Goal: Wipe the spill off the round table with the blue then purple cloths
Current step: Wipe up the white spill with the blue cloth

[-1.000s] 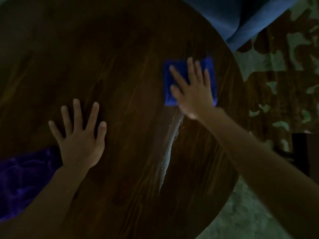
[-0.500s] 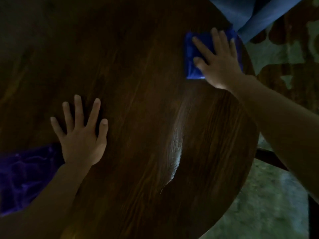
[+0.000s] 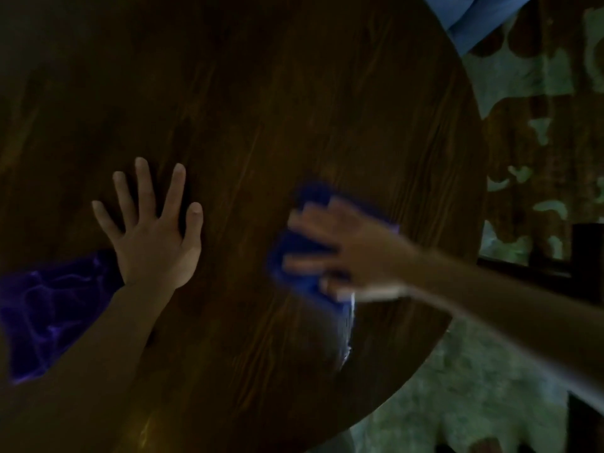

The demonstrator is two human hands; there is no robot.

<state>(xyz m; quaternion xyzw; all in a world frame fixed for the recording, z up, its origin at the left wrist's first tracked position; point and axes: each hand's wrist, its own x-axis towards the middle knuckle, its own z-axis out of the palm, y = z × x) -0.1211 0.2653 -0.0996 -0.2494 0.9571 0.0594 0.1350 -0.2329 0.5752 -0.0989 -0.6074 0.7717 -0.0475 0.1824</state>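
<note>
The blue cloth (image 3: 294, 245) had swept from the upper right rim down to mid-frame, right of centre, under the right hand (image 3: 353, 253). At lower left the crumpled purple cloth (image 3: 49, 315) lay untouched. The left hand (image 3: 153, 233) was spread flat on the tabletop (image 3: 261, 109). The right hand, blurred, seemed splayed and pressing. Both cloths looked light, soft and limp, best driven under a flat palm or pinched at an edge. A thin wet streak (image 3: 350, 322) remained just below the blue cloth.

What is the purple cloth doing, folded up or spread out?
Spread out: the purple cloth lies wide and wrinkled on the table, partly out of view.
</note>
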